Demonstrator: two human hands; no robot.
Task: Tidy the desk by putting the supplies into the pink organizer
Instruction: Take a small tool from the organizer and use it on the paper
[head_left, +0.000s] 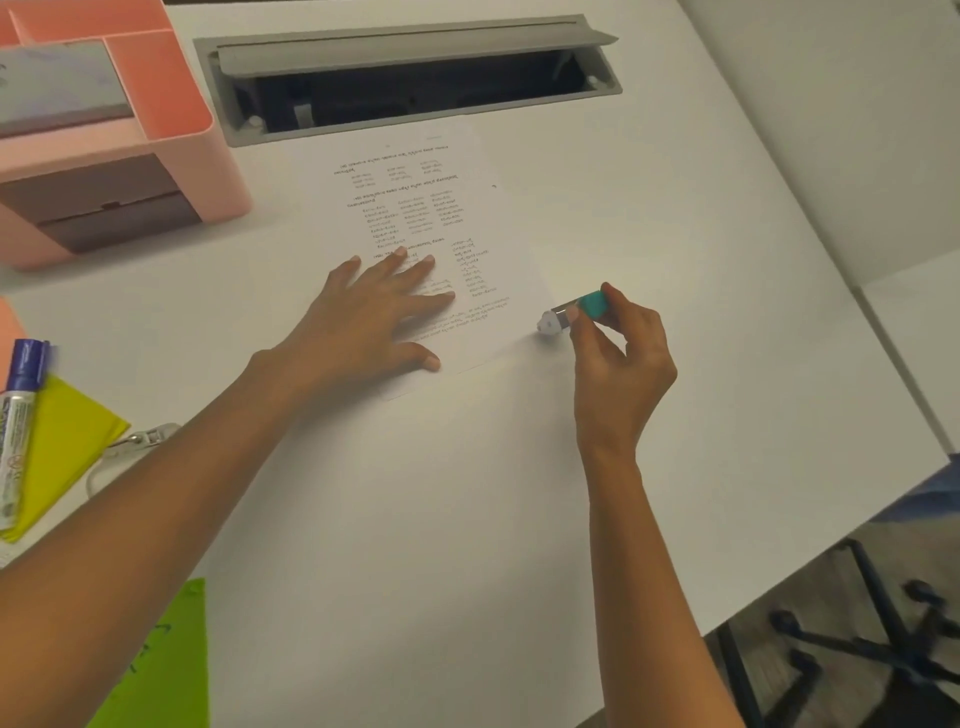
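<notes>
Both your hands are busy: left hand (382, 306) flat, fingers spread on the printed sheet (415, 208), right hand (621, 353) pinching a teal-capped correction tape (574, 310) at its edge.

The left hand (379, 306) hid part of the printed sheet (441, 218); its text was too blurred to read. Left of the sheet, the frame edge cut the pink organizer (171, 156), the blue-capped marker (18, 415) and a green paper (161, 670).

The left hand (379, 312) lay flat, palm down, fingers (415, 267) spread. The right hand (621, 353) was curled, thumb and fingertips pinched together, wrist raised; both bare forearms reached forward.
</notes>
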